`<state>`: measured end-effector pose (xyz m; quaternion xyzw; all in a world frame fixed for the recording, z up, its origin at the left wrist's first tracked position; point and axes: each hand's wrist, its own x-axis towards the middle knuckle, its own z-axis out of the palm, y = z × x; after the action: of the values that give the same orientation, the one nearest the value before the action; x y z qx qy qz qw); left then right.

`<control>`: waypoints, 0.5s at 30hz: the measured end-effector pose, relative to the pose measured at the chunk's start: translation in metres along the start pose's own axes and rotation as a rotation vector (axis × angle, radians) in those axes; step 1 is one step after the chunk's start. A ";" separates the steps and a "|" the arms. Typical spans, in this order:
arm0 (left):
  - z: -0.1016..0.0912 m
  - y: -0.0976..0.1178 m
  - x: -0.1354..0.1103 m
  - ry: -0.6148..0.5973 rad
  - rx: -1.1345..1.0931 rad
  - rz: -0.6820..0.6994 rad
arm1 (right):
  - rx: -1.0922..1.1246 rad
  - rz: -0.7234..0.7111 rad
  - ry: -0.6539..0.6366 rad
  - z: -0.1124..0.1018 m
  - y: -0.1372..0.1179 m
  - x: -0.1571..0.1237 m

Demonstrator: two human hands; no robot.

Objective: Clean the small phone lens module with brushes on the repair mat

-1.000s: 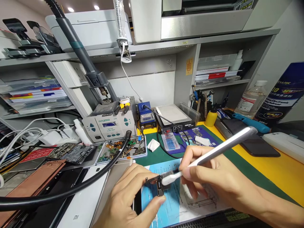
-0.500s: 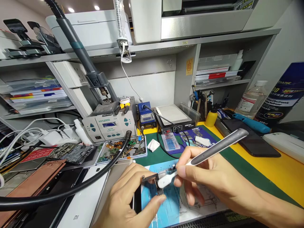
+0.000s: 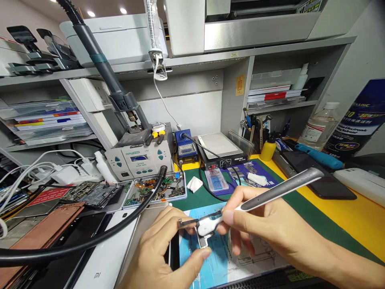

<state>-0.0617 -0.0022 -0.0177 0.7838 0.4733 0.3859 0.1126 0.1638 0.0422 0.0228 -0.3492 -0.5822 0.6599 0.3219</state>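
Note:
A toothbrush (image 3: 281,189) with a grey-and-white handle is pinched between the thumb and fingers of my right hand (image 3: 258,218). Its white head lies against a small dark phone part (image 3: 203,242), bristles turned down and out of sight. My left hand (image 3: 168,249) grips that part between thumb and fingers, keeping it above a blue-and-white printed sheet (image 3: 216,265). The part has a narrow dark bar and a lighter metal leg; the brush head covers its middle.
A black hose (image 3: 120,230) arches across phones on the left, among them a white phone (image 3: 104,257). Behind my hands stand a tray of circuit boards (image 3: 183,197), a rework station (image 3: 138,160) and a flat heating plate (image 3: 219,144). A dark phone (image 3: 321,180) lies right.
The toothbrush has shifted slightly, its head moving up and left over the part and its handle end moving right. The part is tilted a little differently in my left hand.

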 end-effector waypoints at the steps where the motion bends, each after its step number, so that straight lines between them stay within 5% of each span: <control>1: 0.000 0.000 0.000 -0.003 -0.001 -0.003 | -0.003 0.001 0.008 0.000 -0.001 0.000; 15: 0.000 0.001 0.001 -0.015 -0.048 -0.019 | 0.013 0.019 -0.014 0.001 -0.002 0.001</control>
<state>-0.0606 -0.0020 -0.0165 0.7792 0.4706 0.3902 0.1385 0.1628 0.0430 0.0251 -0.3481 -0.5767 0.6692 0.3136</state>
